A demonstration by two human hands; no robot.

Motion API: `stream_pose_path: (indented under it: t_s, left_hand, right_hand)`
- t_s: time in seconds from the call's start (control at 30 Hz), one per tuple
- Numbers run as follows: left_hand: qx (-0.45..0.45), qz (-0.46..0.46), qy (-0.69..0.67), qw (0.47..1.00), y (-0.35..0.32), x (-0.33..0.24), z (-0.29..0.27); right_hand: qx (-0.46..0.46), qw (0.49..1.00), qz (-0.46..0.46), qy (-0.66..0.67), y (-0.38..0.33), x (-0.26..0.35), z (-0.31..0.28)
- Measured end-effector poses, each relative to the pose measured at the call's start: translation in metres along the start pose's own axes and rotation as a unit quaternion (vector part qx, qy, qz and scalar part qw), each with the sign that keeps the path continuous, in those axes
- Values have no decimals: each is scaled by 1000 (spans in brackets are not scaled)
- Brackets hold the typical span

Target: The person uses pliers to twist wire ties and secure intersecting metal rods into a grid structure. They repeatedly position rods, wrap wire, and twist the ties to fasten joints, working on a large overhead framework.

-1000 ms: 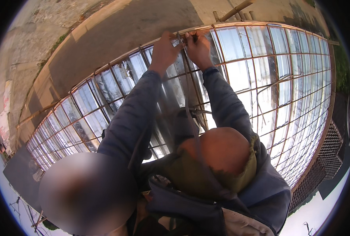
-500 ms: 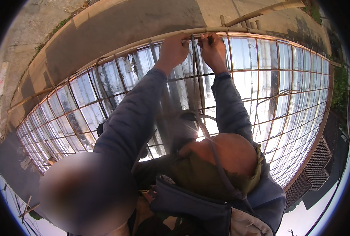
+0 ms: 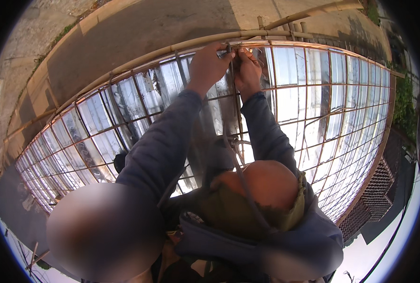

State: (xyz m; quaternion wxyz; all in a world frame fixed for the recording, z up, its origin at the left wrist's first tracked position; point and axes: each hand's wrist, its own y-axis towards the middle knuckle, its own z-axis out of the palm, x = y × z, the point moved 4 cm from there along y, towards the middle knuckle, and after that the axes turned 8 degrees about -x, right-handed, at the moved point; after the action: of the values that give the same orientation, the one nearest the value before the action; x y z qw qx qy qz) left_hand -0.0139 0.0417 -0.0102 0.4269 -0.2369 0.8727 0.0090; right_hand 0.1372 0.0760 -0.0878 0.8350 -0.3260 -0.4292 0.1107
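Both my hands reach to the far edge of a rusty steel bar mesh point(image 3: 309, 87), which lies over shiny ribbed metal sheets point(image 3: 285, 106). My left hand point(image 3: 207, 68) is closed, its thumb and fingers pinched at the top of a dark bar point(image 3: 229, 70) running toward me. Just right of that bar is my right hand point(image 3: 248, 74), its fingers curled together at the edge bar. What lies between the fingers of either hand is too small and too hidden to make out.
A bamboo pole point(image 3: 172, 48) runs along the far edge, and another pole point(image 3: 313, 13) slants off to the far right. Beyond them and lower lies bare ground point(image 3: 139, 42). A bent loose bar point(image 3: 330, 113) rests on the mesh at right. Roof tiles point(image 3: 371, 188) show past the right edge.
My right hand has moved left and slightly down, close to my left hand. My left fingers have shifted a little right, onto the dark bar. The view has shifted slightly.
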Motion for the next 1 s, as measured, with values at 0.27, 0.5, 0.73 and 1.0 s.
stream_pose_path:
  t_s: [0.27, 0.5, 0.73, 1.0]
  left_hand:
    - [-7, 8, -17, 1000, -1, 2, -3]
    - [-13, 24, -25, 999, -2, -1, -3]
    - [16, 26, -43, 999, -1, -3, -4]
    - [47, 164, 115, 979, 25, 8, -5]
  right_hand:
    - [31, 999, 25, -25, -28, 22, 11]
    - [35, 635, -457, -622, -40, 89, 45]
    - [180, 681, -430, -564, -30, 74, 49]
    - [196, 622, -544, -527, -46, 59, 47]
